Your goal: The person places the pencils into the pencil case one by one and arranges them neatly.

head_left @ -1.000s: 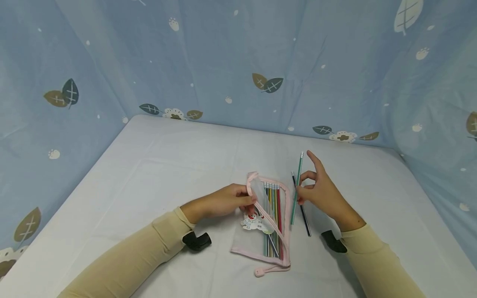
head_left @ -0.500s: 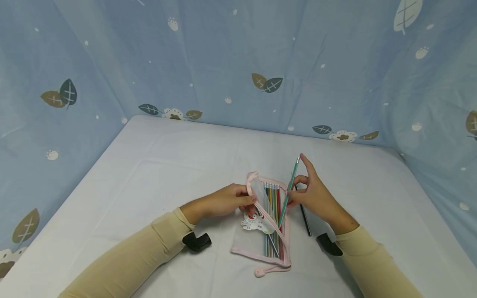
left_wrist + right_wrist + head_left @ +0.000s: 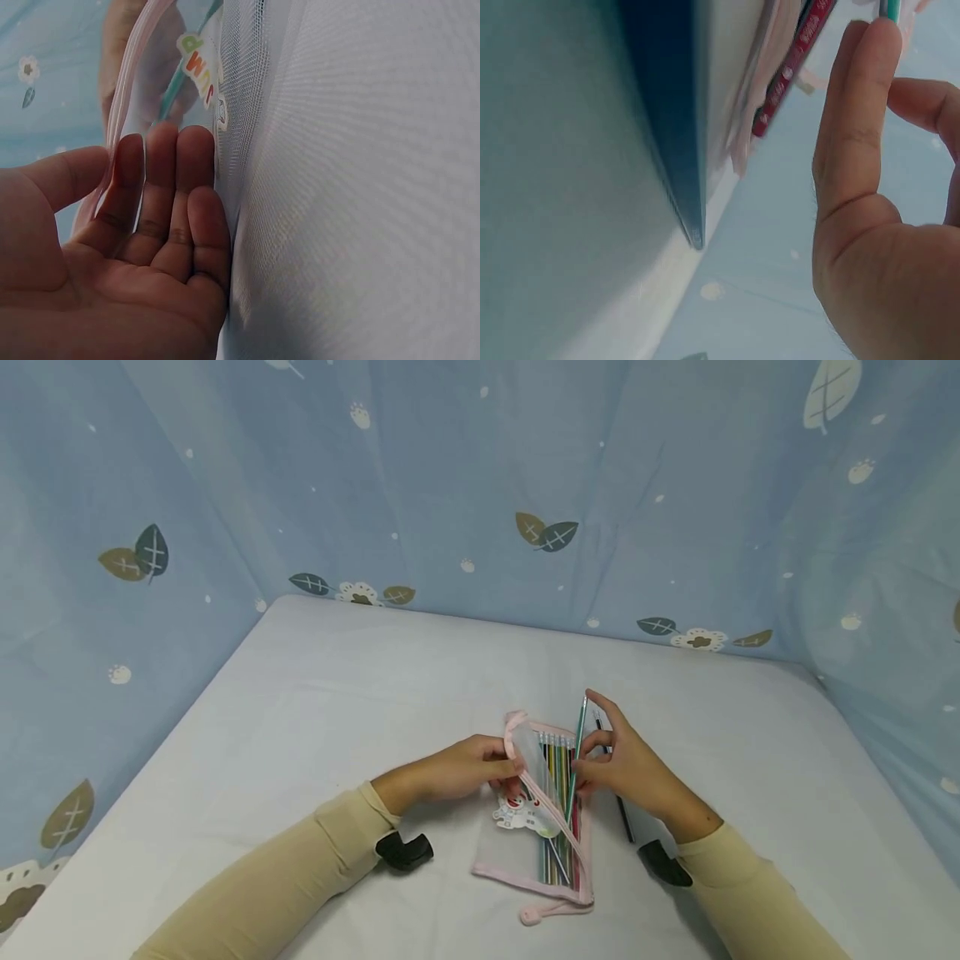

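A see-through mesh pencil case [image 3: 498,853] with pink edging lies on the table, several coloured pencils [image 3: 557,768] side by side in it. My left hand [image 3: 467,768] pinches the case's pink zipper edge [image 3: 120,94] between thumb and fingers, lifting the opening. My right hand [image 3: 630,770] holds a green pencil [image 3: 582,720] between thumb and fingers, index fingertip at its upper end. The pencil tilts, its lower part in the case's opening; its lower tip is hidden. Close to the right wrist camera, a red pencil [image 3: 789,75] shows at the case's side.
A dark pencil [image 3: 626,820] lies on the white table [image 3: 360,685], right of the case and partly behind my right hand. The pink zipper pull [image 3: 531,915] lies at the case's near end. A blue patterned curtain [image 3: 450,485] hangs behind the table.
My right hand has moved left and lower with the green pencil, from above the dark pencil to the case's opening. My left hand keeps its hold on the zipper edge.
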`<state>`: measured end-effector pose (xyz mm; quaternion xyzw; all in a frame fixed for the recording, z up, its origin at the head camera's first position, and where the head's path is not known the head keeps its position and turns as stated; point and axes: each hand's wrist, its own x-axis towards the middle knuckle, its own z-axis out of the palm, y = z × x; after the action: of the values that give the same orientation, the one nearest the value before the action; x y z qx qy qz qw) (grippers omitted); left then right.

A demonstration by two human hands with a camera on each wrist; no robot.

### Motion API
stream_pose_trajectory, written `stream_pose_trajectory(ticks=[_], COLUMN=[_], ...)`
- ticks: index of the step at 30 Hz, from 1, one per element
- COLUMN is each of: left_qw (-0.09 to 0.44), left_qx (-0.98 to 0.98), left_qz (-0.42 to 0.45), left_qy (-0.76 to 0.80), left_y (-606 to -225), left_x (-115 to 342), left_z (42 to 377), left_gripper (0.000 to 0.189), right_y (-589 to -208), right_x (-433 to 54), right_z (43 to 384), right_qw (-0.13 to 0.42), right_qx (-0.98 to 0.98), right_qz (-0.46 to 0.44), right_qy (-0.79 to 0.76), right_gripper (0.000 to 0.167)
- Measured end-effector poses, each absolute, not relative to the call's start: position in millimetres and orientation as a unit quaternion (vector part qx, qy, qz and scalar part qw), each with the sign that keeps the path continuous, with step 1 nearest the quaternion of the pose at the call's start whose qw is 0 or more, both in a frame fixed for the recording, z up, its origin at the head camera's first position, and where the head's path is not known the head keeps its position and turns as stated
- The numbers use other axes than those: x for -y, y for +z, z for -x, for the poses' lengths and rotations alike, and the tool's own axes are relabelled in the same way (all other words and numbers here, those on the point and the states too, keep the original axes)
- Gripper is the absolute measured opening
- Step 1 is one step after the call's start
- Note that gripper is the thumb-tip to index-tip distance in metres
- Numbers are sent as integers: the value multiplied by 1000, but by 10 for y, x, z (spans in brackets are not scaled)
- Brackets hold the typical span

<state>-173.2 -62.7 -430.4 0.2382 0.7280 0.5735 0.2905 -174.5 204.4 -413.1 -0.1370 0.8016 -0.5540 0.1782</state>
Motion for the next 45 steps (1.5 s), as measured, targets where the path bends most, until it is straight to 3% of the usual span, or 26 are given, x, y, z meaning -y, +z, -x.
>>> stream_pose_trajectory(ticks=[17,36,40,45], left_qw=[286,281,280,278], left_qx=[-727,-734,-735,-737], left_qz=[-238,-247,-247,-249], left_qy=[577,567,566,564], left_y=[-4344,-4335,-4338,-4340], left_x=[638,633,634,635], left_z=[1732,1743,1739,1736], left_gripper=[26,26,27,26], right_y=[-4094,-4125,-4131,-4112], right_x=[-1960,-1938,-1953,-2015], right_z=[1778,1801,1783,1752], right_qw=[212,193,167,105], right_qx=[-836,-889,-896,-913], right_qz=[135,149,164,162], right_qy=[-488,-388,-377,-359], right_gripper=[92,68,63,44])
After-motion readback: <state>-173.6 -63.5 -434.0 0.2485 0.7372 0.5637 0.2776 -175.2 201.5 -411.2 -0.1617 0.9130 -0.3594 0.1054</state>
